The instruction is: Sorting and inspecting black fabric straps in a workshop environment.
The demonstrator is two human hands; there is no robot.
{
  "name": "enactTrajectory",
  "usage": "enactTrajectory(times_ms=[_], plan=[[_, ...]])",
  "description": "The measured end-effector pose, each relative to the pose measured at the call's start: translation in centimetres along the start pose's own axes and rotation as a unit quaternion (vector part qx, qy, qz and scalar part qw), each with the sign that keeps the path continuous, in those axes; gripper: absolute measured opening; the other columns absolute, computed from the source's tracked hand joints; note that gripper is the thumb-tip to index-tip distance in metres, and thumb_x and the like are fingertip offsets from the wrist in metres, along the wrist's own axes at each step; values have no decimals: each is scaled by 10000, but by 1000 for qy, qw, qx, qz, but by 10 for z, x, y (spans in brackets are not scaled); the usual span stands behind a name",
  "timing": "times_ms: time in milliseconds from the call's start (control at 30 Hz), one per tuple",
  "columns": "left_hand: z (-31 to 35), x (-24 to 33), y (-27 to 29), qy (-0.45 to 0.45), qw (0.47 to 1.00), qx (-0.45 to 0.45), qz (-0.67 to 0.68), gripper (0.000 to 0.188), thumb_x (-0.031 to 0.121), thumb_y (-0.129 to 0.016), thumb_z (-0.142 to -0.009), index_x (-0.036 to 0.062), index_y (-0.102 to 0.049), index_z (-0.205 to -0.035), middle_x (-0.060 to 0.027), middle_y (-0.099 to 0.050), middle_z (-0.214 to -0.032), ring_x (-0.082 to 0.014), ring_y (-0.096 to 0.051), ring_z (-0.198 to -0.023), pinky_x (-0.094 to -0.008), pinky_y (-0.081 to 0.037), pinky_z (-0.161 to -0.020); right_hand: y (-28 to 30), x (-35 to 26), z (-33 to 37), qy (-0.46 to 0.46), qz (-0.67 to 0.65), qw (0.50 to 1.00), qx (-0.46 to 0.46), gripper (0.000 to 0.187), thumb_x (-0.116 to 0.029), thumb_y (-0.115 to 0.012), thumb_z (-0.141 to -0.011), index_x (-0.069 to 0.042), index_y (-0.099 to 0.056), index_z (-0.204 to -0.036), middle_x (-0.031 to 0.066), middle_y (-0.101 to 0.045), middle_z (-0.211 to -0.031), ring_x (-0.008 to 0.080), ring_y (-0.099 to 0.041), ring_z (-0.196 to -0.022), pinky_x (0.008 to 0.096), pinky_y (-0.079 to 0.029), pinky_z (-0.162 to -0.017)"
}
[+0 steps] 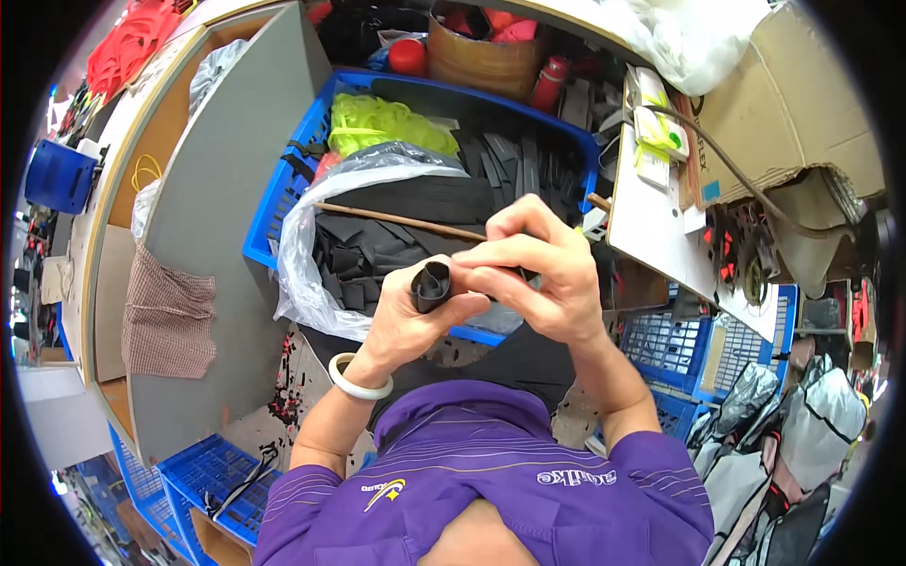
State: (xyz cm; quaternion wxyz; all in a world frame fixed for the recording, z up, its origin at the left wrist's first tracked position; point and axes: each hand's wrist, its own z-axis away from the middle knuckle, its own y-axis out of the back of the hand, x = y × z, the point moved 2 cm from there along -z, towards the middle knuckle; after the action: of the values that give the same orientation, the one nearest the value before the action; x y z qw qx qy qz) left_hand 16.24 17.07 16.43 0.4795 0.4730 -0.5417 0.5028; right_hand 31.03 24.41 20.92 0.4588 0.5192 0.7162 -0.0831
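Observation:
My left hand (408,325) is closed around a black tube-like piece of material (432,286), its open, folded end facing up. Thumb and fingertips of my right hand (547,278) are pinched together beside the tube; whatever lies between them is hidden. A thin wooden stick (396,219) slants over the crate up to my right fingers, and I cannot tell whether they hold it. Beneath both hands, flat black pieces (363,259) fill a clear plastic bag (300,250) inside a blue crate (269,212).
Yellow-green straps (387,123) and more black strips (519,165) share the crate. A grey panel (222,208) with a checked cloth (170,316) stands left. To the right are a white tabletop (651,226), a cardboard box (783,104), blue baskets (665,344) and silvery bags (821,415).

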Motion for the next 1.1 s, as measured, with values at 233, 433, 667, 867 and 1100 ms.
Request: enactTrajectory(times_ms=[233, 433, 667, 867, 1100], plan=[[-1, -16, 2, -93, 978, 60, -177, 188, -4, -661, -718, 3, -586, -890, -83, -604, -711, -117, -547, -609, -260, -446, -569, -16, 4, 3, -86, -23, 994, -59, 117, -64, -726, -722, -1, -665, -800, 44, -524, -641, 102, -499, -541, 234, -376, -486], [13, -10, 5, 224, 938, -216, 151, 165, 150, -701, -773, 12, -661, -856, -11, -585, -682, -59, -481, -551, -204, -366, -492, -14, 24, 4, -300, -385, 871, -62, 61, -29, -654, -741, 11, -610, -731, -7, -565, -664, 51, -500, -609, 202, -376, -556], [15, -19, 11, 89, 991, -87, -55, 154, 139, -709, -776, 25, -643, -857, 34, -535, -639, -39, -459, -560, -209, -355, -504, -10, 19, 13, -192, -319, 928, 12, 297, -95, -702, -724, 10, -604, -984, 40, -581, -911, 68, -497, -750, 212, -405, -639], [10, -22, 0, -25, 985, -13, -170, 234, 123, -718, -765, -15, -611, -920, -28, -556, -651, -73, -520, -599, -245, -430, -557, -26, 3, 21, -240, -168, 956, -17, 336, -48, -684, -765, -7, -618, -1092, 36, -607, -932, 61, -551, -800, 175, -430, -635], [21, -23, 2, 214, 831, -317, 403, 395, 227, -741, -713, -60, -641, -965, 5, -520, -563, -51, -448, -434, -195, -329, -416, -16, 12, 17, -117, -279, 949, -93, 297, 98, -643, -727, 54, -645, -1021, 142, -625, -965, 182, -624, -841, 264, -506, -714]])
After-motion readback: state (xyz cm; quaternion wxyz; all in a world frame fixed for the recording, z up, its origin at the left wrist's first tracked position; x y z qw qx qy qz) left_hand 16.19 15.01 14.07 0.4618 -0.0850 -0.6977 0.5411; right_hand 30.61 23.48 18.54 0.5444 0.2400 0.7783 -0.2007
